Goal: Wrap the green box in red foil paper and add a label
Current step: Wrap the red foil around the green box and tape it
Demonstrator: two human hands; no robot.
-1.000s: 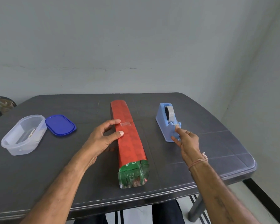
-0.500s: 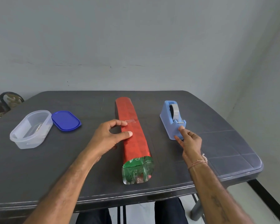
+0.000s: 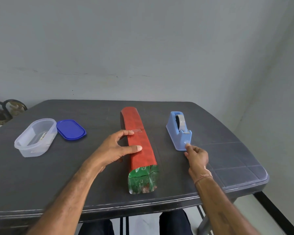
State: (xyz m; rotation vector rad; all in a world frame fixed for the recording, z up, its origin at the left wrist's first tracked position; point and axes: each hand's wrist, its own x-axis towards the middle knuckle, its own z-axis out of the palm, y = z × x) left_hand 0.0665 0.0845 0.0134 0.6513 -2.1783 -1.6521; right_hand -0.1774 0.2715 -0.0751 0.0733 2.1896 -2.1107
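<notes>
Your spread left hand (image 3: 115, 150) pins the red foil paper (image 3: 143, 157); tear the clear tape (image 3: 187, 142) pinched in your right hand (image 3: 198, 156) cleanly against the blue plastic dispenser (image 3: 174, 131).

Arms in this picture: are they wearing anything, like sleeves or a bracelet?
No sleeves show; both arms are bare right up to the picture's edge. The right hand has a thin reddish thread bracelet tied round its wrist, with a small knot. The left hand shows no ring, watch or band.
</notes>
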